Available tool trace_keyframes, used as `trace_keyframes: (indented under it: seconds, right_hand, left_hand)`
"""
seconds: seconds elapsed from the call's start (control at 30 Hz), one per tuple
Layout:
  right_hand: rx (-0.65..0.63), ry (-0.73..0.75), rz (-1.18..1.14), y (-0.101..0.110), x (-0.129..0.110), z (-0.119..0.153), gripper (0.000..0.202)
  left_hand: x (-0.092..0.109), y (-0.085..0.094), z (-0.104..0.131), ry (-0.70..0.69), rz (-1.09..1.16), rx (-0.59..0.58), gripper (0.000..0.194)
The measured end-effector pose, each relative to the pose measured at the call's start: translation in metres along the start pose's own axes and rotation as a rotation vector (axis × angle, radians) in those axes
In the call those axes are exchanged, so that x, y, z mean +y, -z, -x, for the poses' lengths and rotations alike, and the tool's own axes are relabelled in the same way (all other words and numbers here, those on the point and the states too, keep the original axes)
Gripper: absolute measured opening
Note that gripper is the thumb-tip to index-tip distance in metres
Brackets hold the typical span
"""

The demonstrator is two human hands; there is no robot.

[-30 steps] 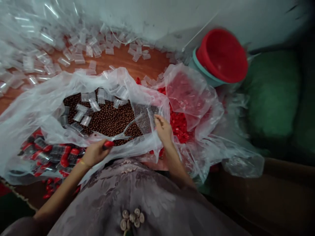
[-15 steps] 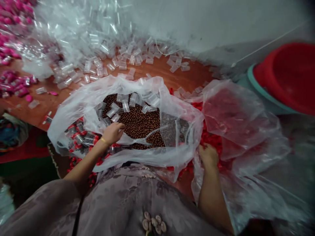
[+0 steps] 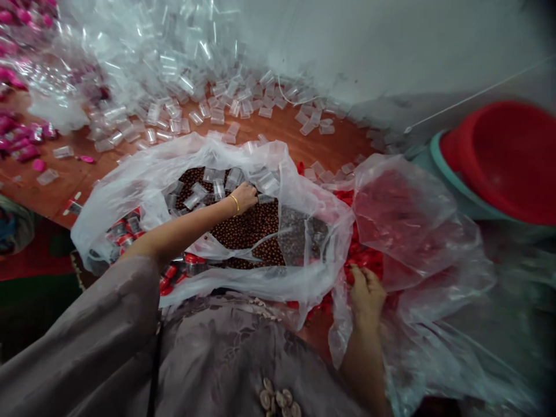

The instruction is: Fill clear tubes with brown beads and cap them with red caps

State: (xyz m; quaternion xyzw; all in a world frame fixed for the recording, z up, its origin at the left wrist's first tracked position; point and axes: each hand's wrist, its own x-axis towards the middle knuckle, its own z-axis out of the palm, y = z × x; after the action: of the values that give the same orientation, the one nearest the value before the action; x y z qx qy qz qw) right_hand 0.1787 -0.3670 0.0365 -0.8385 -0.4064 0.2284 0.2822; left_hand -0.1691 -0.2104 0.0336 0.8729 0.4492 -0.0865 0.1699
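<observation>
My left hand (image 3: 245,198) is over brown beads (image 3: 249,229) in an open, translucent white plastic bag (image 3: 130,156). Its fingers are curled closed beside clear plastic tubes (image 3: 268,184) lying on the beads; the fingertips and whatever they hold are hidden. On the right, my right hand (image 3: 367,292) reaches into a pile of red caps (image 3: 365,255), its fingertips pinched at a red cap. Filled tubes with red caps (image 3: 125,231) sit in the left part of the bag, partly under my left forearm.
A large heap of clear tubes (image 3: 174,75) covers the back of the orange-brown table (image 3: 347,142). Pink pieces (image 3: 21,142) lie at the far left. A red basin (image 3: 512,162) in a light blue one stands at the right, behind a clear plastic bag (image 3: 417,226).
My left hand has moved right and farther in, from the bag's left part to the tubes on the beads. My right hand has shifted slightly down, its fingers now at the red caps.
</observation>
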Motion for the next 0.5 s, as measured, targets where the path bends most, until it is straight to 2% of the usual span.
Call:
trace_keyframes:
  seconds: [0.1,0.17,0.27,0.37,0.5]
  right_hand:
    - [-0.168,-0.031,-0.222,-0.024,-0.036,0.025,0.041]
    - [-0.329,0.087,-0.275,-0.047,-0.063,0.04,0.038]
    - [-0.501,0.294,-0.3,-0.091,-0.097,0.052,0.032]
    - [-0.527,0.443,-0.118,-0.135,-0.119,0.045,0.029]
    - [-0.498,0.504,0.079,-0.183,-0.13,0.03,0.03]
  left_hand:
    - [0.002,0.003,0.018,0.256,0.127,-0.125,0.025]
    - [0.0,0.002,0.03,0.365,0.175,-0.174,0.027]
    - [-0.006,-0.006,0.043,0.432,0.21,-0.239,0.023]
    - [-0.003,-0.021,0.048,0.5,0.291,-0.278,0.016]
    - [0.017,-0.048,0.04,0.602,0.434,-0.186,0.02]
